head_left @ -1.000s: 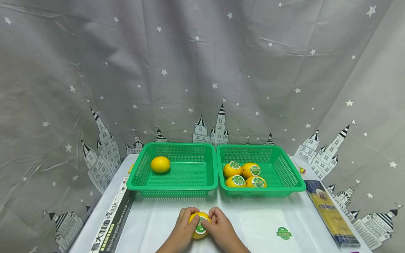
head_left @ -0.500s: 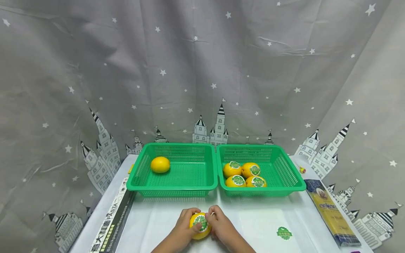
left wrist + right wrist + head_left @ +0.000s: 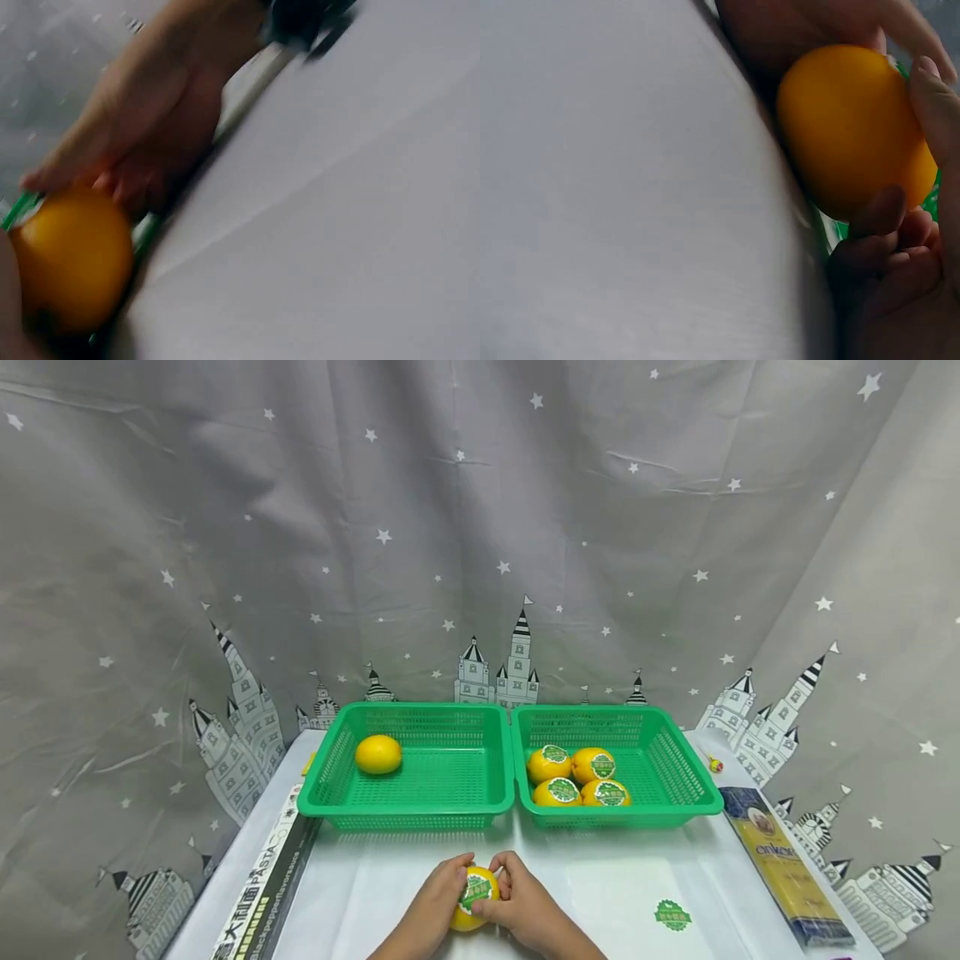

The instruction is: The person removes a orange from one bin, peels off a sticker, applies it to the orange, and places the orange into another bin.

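Since the earlier frame, the right hand [image 3: 529, 907] is setting its thumb lower on the round green-and-white label [image 3: 477, 890]. That and the left hand [image 3: 433, 900] are curling around the smooth yellow oval fruit [image 3: 467, 921], near centre; I'm judging it firm, slippery, best side-held.

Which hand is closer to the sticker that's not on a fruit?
Right. The right hand is left of that sticker, not touching it; the left hand is farther left, across the held fruit.

hands [image 3: 522, 900]: bare; forearms [image 3: 567, 938]: bare; wristwear [image 3: 298, 21]: dark, blurred, exact shape unclear
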{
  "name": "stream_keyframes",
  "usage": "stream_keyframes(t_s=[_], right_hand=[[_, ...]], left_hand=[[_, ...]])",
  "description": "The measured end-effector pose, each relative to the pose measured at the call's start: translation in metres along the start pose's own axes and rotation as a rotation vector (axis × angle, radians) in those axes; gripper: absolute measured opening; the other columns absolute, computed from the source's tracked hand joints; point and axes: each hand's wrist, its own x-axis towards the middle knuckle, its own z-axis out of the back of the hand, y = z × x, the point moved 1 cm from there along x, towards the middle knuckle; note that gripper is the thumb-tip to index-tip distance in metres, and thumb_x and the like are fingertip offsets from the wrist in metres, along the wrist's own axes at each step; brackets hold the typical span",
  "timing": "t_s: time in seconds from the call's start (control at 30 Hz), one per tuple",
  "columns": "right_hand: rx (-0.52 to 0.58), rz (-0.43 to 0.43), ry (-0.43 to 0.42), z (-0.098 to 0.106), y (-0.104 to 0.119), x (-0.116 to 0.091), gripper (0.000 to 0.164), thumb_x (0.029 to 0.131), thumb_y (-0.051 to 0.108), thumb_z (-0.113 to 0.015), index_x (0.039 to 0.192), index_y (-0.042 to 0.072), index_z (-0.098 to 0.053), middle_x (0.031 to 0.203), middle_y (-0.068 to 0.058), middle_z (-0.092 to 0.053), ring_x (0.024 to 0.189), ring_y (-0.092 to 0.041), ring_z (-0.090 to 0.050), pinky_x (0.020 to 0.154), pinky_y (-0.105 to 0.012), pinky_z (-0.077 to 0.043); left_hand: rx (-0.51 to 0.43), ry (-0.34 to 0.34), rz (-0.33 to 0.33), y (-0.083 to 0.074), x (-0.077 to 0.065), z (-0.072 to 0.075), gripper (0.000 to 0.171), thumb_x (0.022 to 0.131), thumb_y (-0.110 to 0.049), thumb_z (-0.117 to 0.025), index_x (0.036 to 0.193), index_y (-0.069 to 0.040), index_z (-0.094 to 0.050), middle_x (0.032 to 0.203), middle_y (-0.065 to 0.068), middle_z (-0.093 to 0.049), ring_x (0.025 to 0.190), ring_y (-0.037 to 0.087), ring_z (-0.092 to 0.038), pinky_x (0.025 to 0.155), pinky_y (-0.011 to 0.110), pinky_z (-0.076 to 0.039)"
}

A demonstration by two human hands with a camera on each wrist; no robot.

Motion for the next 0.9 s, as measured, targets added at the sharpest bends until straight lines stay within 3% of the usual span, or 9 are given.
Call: stream_keyframes(t_s=[0.13,0.3,0.4,0.5,0.57,0.73,0.9], right_hand=[[-0.055,0.042,0.01,-0.001,-0.002,-0.001,0.057,0.084,0.032,-0.089,0.118,0.014,-0.047,0.077,0.002,-0.042,0.064,-0.006,-0.044,0.055,-0.02,-0.039],[-0.046,0.034,0.046,-0.002,-0.002,-0.002,0.06,0.083,0.03,-0.088,0.122,0.015,-0.045,0.077,0.003,-0.044,0.063,-0.006,-0.047,0.056,-0.019,-0.043],[0.042,-0.033,0.041,-0.002,0.002,-0.001,0.048,0.092,0.03,-0.08,0.122,0.012,-0.048,0.075,0.002,-0.048,0.061,-0.01,-0.051,0.055,-0.022,-0.045],[0.108,-0.122,-0.009,-0.005,0.007,0.002,0.035,0.102,0.038,-0.067,0.119,0.011,-0.053,0.071,0.0,-0.051,0.056,-0.014,-0.05,0.052,-0.026,-0.044],[0.099,-0.161,-0.042,-0.007,0.009,0.005,0.036,0.104,0.046,-0.062,0.114,0.012,-0.055,0.068,0.001,-0.052,0.054,-0.015,-0.049,0.05,-0.026,-0.043],[-0.009,-0.156,-0.109,-0.01,0.01,0.009,0.04,0.093,0.046,-0.076,0.101,0.014,-0.055,0.065,0.004,-0.046,0.054,-0.013,-0.044,0.05,-0.024,-0.038],[-0.038,-0.137,-0.086,-0.009,0.007,0.01,0.039,0.091,0.044,-0.079,0.099,0.015,-0.055,0.062,0.005,-0.046,0.051,-0.012,-0.044,0.047,-0.022,-0.036]], left_hand=[[0.008,-0.104,0.034,-0.002,0.002,-0.006,0.054,0.108,-0.049,-0.052,0.141,-0.008,-0.062,0.144,0.016,-0.06,0.13,0.037,-0.057,0.107,0.066,-0.045],[0.024,-0.121,0.004,-0.001,0.001,-0.007,0.045,0.109,-0.043,-0.051,0.134,-0.009,-0.065,0.137,0.013,-0.062,0.121,0.028,-0.059,0.101,0.058,-0.05],[0.048,-0.134,-0.024,-0.001,0.0,-0.007,0.044,0.111,-0.042,-0.048,0.134,-0.008,-0.064,0.137,0.013,-0.063,0.125,0.033,-0.059,0.104,0.062,-0.047],[0.069,-0.094,-0.069,0.002,-0.001,-0.004,0.048,0.112,-0.043,-0.045,0.138,-0.005,-0.06,0.14,0.014,-0.061,0.132,0.038,-0.056,0.109,0.066,-0.043],[0.076,-0.047,-0.107,0.004,-0.001,-0.002,0.05,0.111,-0.043,-0.047,0.142,-0.004,-0.057,0.142,0.014,-0.058,0.132,0.036,-0.054,0.111,0.06,-0.044],[0.085,0.039,-0.193,0.009,0.0,0.002,0.057,0.103,-0.043,-0.065,0.145,-0.005,-0.053,0.14,0.012,-0.056,0.118,0.018,-0.054,0.096,0.029,-0.05],[0.135,0.054,-0.196,0.013,0.001,0.002,0.065,0.092,-0.043,-0.079,0.141,-0.008,-0.055,0.136,0.009,-0.057,0.11,0.011,-0.054,0.086,0.023,-0.05]])
